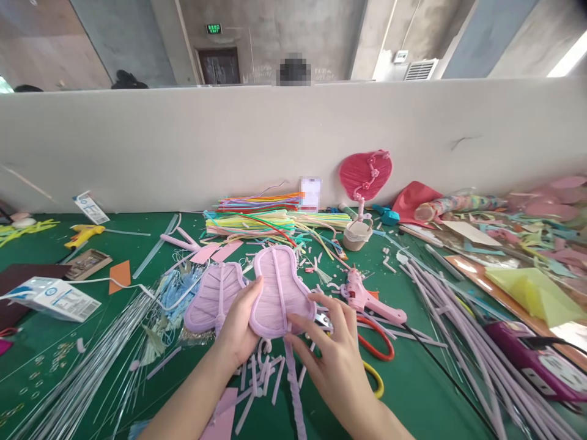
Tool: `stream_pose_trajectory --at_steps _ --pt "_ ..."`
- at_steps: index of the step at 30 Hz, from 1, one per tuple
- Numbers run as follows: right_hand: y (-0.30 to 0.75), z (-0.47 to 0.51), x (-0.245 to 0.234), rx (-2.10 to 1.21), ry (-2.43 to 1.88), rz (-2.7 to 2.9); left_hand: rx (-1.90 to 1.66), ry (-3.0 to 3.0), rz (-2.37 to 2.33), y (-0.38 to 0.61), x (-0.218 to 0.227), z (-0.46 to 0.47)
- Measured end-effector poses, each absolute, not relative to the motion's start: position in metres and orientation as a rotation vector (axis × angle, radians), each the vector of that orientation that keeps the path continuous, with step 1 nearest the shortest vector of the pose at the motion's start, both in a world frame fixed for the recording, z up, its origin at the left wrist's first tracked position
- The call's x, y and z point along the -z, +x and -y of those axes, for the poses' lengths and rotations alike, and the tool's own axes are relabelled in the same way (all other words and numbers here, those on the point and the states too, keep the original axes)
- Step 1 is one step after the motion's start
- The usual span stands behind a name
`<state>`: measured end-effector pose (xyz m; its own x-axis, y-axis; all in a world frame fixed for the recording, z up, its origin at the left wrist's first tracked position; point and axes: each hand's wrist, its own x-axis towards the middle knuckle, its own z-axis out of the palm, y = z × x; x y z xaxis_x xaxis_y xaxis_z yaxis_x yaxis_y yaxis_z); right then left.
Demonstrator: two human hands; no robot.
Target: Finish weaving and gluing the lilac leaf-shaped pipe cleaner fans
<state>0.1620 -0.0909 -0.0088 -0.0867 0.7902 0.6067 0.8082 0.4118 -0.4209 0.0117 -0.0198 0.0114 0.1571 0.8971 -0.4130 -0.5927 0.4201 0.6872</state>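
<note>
A lilac fan-shaped piece (271, 284), edged with fuzzy pipe cleaner and split by a centre rib, is held up in front of me. My left hand (238, 324) grips its left edge, with the thumb on the front. At the lower right, my right hand (337, 351) has its thumb and fingertips closed about the base of the rib. From there a wrapped lilac stem (295, 391) hangs down. Behind my left hand lies a second lilac fan (208, 299). To the right of my right hand are a pink glue gun (369, 300) and red-handled scissors (383, 351).
Bundles of coloured pipe cleaners (257, 223) lie against the pale partition (229, 140). A pink fan (362, 174) stands in a small pot (356, 235). Metal wires (105, 348) spread at left, lilac strips (458, 342) at right beside a purple power strip (536, 360).
</note>
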Motion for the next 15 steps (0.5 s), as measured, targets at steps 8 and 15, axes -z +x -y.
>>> stream_pose_trajectory --at_steps 8,15 --pt "0.157 0.091 0.007 0.043 -1.272 1.908 -1.051 0.387 -0.881 0.011 -0.009 0.018" --pt "0.169 0.096 -0.006 0.028 -1.321 1.849 -1.094 0.367 -0.938 0.007 -0.011 0.012"
